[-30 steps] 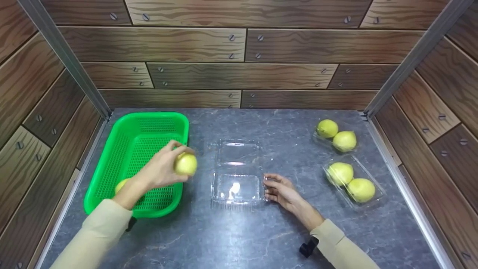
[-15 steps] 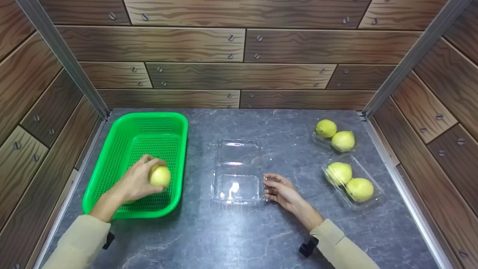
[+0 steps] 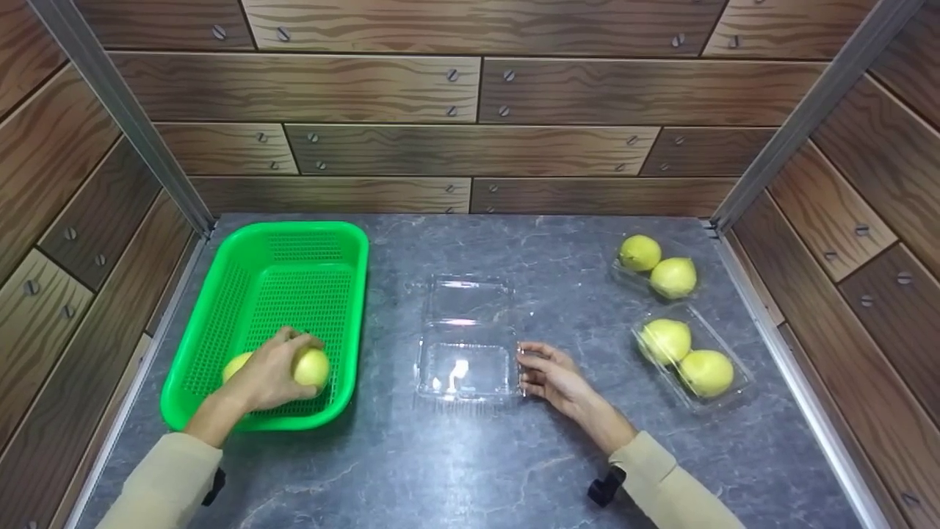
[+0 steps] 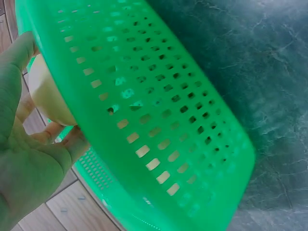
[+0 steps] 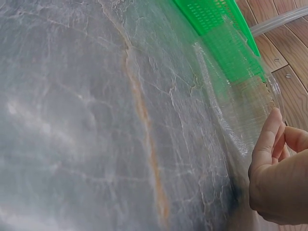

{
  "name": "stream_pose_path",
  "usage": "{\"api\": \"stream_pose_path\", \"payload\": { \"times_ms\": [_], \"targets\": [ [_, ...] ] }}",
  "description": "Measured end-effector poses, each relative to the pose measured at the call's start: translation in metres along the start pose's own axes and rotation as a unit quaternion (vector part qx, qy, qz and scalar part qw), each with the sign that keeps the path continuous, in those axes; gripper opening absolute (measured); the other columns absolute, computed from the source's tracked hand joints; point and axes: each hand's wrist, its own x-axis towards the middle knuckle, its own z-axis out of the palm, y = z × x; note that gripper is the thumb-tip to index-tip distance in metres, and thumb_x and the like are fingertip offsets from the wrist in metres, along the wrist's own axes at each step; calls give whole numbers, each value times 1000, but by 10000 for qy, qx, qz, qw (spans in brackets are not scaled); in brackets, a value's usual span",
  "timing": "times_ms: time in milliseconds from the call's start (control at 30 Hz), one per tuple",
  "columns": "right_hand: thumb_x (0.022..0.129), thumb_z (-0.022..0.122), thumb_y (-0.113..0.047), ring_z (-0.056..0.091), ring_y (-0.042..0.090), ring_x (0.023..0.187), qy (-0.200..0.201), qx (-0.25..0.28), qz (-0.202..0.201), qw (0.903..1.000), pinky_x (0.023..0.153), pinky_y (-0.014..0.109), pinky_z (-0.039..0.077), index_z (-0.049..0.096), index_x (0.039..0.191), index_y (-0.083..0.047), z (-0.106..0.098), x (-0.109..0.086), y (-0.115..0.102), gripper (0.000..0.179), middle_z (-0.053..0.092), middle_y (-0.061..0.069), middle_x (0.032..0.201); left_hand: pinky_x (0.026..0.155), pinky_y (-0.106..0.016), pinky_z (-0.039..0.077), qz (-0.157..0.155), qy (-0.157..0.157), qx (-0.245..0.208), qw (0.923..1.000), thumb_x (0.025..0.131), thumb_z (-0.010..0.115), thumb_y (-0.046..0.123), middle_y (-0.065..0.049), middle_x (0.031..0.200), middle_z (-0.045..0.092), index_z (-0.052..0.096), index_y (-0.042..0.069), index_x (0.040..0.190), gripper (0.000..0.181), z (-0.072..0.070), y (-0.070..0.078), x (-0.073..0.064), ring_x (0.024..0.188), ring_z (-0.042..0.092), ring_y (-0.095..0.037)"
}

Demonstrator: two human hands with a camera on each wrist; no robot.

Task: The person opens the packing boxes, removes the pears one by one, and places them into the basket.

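My left hand [image 3: 275, 371] is inside the green plastic basket [image 3: 360, 294], its fingers and thumb gripping a round yellow fruit [image 3: 311, 367] near the front end. Another yellow fruit [image 3: 236, 364] lies there, partly covered by that hand. In the left wrist view the basket wall [image 4: 144, 96] hides part of the held fruit [image 4: 47, 94]. A clear plastic clamshell box [image 3: 470, 371] lies open mid-table, lid towards the back. At its right side, my right hand [image 3: 554, 378] holds the rim between fingers and thumb; the right wrist view shows this hand [image 5: 279, 173] at the box edge.
On the right, two clear boxes each hold two yellow fruits: a rear box [image 3: 624, 278] and a nearer box [image 3: 743, 380]. Wood-patterned walls [image 3: 470, 147] and metal rails [image 3: 797, 389] bound the grey marbled table [image 3: 411, 470].
With the fruit in its grip, my left hand has moved left from above the basket's right rim and down into the basket. My right hand and the open box have stayed put.
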Motion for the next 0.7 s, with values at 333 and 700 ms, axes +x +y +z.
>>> {"api": "stream_pose_path", "payload": {
  "times_ms": [333,700],
  "targets": [
    [98,70,-8,61,7,69,38,-11,4,10000,65,21,60,58,133,-4,1,2,2,37,62,-4,88,81,-55,65,-3,-96,39,9999,75,91,21,-21,127,58,65,8,135,66,10,-5,-2,105,67,-34],
    [100,68,-7,61,6,68,1,1,-30,10000,64,20,59,60,128,-8,0,3,3,29,60,-5,89,81,-53,65,11,-173,49,9998,76,92,19,-21,127,59,66,8,135,65,19,-8,-1,105,66,-34]
  ]
}}
